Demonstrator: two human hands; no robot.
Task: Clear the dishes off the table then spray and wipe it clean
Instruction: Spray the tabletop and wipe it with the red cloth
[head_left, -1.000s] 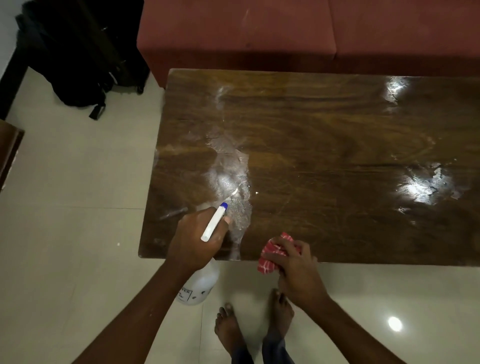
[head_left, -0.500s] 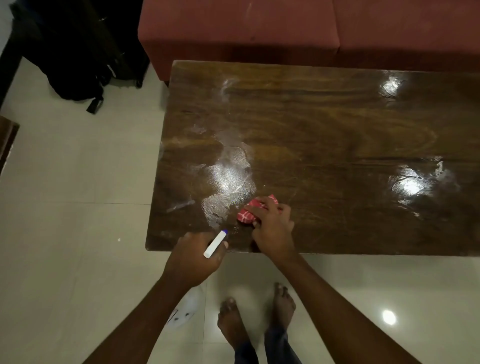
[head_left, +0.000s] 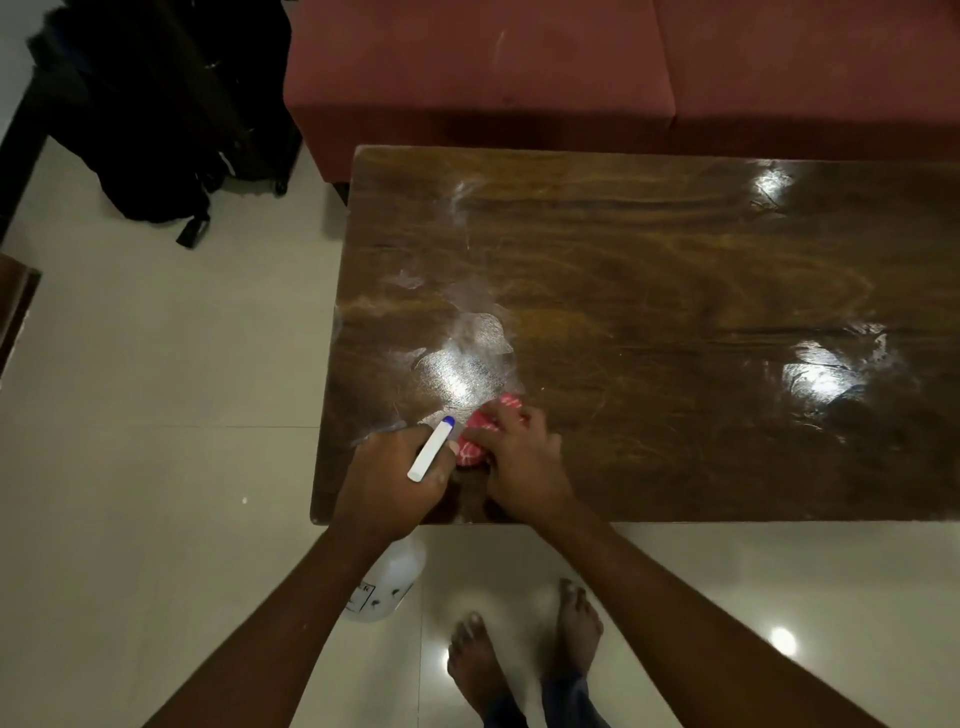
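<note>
The brown wooden table (head_left: 675, 291) carries no dishes; a wet, shiny patch (head_left: 462, 364) spreads over its near-left part. My left hand (head_left: 387, 478) grips a white spray bottle (head_left: 387, 584) by its head, and the blue-tipped nozzle (head_left: 432, 449) points across the table. The bottle's body hangs below the table's front edge. My right hand (head_left: 519, 457) presses a bunched red and white cloth (head_left: 480, 434) onto the tabletop, just right of the nozzle and at the wet patch's near end.
A red sofa (head_left: 623, 73) runs along the far side of the table. A black backpack (head_left: 156, 119) lies on the tiled floor at the upper left. My bare feet (head_left: 524, 654) stand close to the table's front edge. Brown furniture shows at the left edge (head_left: 13, 306).
My right hand carried the cloth from the table's front edge onto the tabletop and then left towards the nozzle. My left hand with the bottle dipped back, then came forward over the table again.
</note>
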